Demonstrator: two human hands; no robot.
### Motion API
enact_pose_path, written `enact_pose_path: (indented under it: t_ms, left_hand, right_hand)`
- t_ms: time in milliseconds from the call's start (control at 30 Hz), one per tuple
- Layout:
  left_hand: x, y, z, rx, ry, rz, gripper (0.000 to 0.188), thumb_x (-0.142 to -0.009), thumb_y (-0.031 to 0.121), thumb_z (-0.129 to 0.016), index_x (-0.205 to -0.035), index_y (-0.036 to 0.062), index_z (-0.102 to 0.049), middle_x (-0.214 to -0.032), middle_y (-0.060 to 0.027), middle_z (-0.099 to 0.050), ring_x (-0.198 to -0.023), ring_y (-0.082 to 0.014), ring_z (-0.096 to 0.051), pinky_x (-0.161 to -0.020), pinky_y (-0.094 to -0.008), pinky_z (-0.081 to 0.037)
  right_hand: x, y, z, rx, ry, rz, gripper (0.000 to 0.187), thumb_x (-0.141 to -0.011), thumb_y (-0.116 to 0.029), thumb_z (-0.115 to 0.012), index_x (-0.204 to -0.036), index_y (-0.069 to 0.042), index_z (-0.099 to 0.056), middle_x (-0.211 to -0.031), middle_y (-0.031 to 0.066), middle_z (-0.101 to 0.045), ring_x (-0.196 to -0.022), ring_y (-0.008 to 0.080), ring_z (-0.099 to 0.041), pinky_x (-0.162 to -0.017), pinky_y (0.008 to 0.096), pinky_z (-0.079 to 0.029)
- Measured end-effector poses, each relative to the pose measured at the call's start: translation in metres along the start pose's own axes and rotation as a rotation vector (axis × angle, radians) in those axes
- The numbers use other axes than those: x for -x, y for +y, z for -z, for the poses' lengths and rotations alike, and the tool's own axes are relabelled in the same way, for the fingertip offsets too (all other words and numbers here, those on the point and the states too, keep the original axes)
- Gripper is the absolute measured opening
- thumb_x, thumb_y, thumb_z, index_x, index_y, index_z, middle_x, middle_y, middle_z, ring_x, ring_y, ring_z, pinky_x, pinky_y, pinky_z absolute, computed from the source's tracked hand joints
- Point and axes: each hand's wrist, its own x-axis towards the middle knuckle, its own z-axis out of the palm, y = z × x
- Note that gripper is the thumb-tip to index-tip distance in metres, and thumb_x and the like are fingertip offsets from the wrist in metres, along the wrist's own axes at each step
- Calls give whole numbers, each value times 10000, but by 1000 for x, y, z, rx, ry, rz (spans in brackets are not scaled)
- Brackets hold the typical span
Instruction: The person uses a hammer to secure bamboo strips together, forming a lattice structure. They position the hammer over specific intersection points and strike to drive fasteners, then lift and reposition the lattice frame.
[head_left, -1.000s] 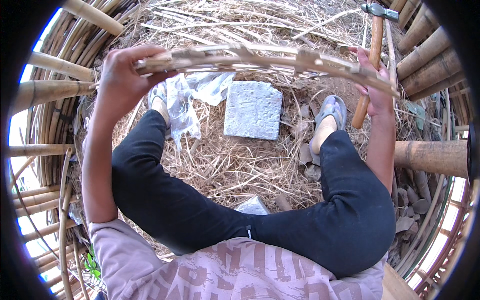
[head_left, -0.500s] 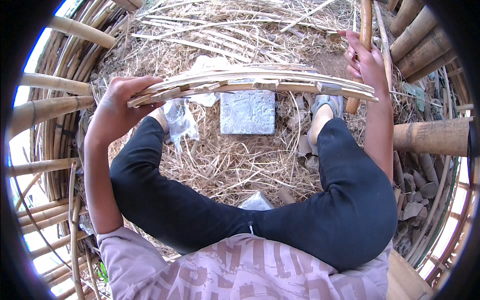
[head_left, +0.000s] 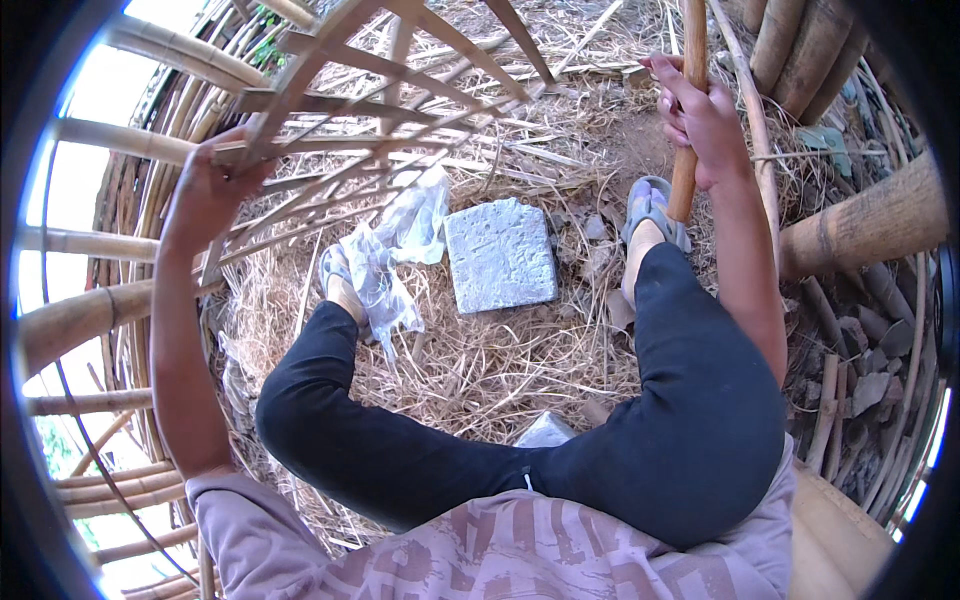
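Note:
At the upper left, my left hand [head_left: 212, 190] grips the edge of a lattice of crossed bamboo strips [head_left: 330, 146]. The lattice is tilted up, with its open squares showing, and its upper part runs past the top of the view. My right hand [head_left: 708, 125], at the upper right, is closed around the round wooden handle [head_left: 684, 180] of a tool held upright; its head is out of view. Between my feet a pale square stone block [head_left: 500, 255] lies on the ground, apart from both hands.
Crumpled clear plastic [head_left: 385, 270] lies left of the block. Straw and loose bamboo strips [head_left: 540, 155] cover the ground. Bamboo poles [head_left: 120, 310] stand along the left, and a thick pole [head_left: 865, 215] juts in at the right beside broken shards [head_left: 870, 380].
The lattice, seen edge-on before across the middle, has been tilted up and moved to the upper left by my left hand. My right hand still holds the handle, little moved.

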Motion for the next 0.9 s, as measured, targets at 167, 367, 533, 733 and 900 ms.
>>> enact_pose_path:
  t_ms: [167,367,533,733,900]
  left_hand:
    - [0,36,27,-140,113,-115,264,-937,100,-720,-1188,25,-690,-961,-56,-750,-790,-81,-656,-688,-275,-542]
    - [2,42,-65,-525,365,-311,285,-968,193,-685,-1225,69,-689,-904,-140,-748,-758,-163,-709,-588,-363,-552]
    - [16,-13,-177,-535,273,-403,258,-924,1,-638,-1179,-33,-661,-881,-176,-713,-784,-264,-709,-640,-340,-637]
    - [78,-46,-247,-417,85,-477,423,-843,48,-695,-1250,4,-590,-959,-134,-694,-869,-265,-677,-891,-452,-481]
    - [99,-39,-266,-400,-116,-295,711,-789,35,-661,-1457,15,-418,-1072,-139,-677,-1000,-292,-665,-1009,-484,-352]
  right_hand:
    - [-4,1,2,-63,31,43,348,-943,-310,-736,-1129,-23,-673,-686,-84,-478,-491,-23,-355,-408,167,-270]
    - [-1,-4,10,-78,86,56,312,-949,-290,-731,-1111,-30,-672,-674,-83,-465,-492,-23,-365,-404,166,-270]
    - [-3,4,20,-97,19,54,361,-918,-297,-761,-1095,-6,-643,-688,-45,-511,-498,-3,-420,-414,167,-315]
    - [-7,18,15,-56,-8,13,337,-925,-300,-751,-1078,-17,-651,-688,-44,-506,-496,3,-409,-417,179,-320]
    - [-3,21,3,30,-23,-29,284,-944,-309,-733,-1053,-58,-659,-668,-74,-461,-478,-16,-350,-407,174,-266]
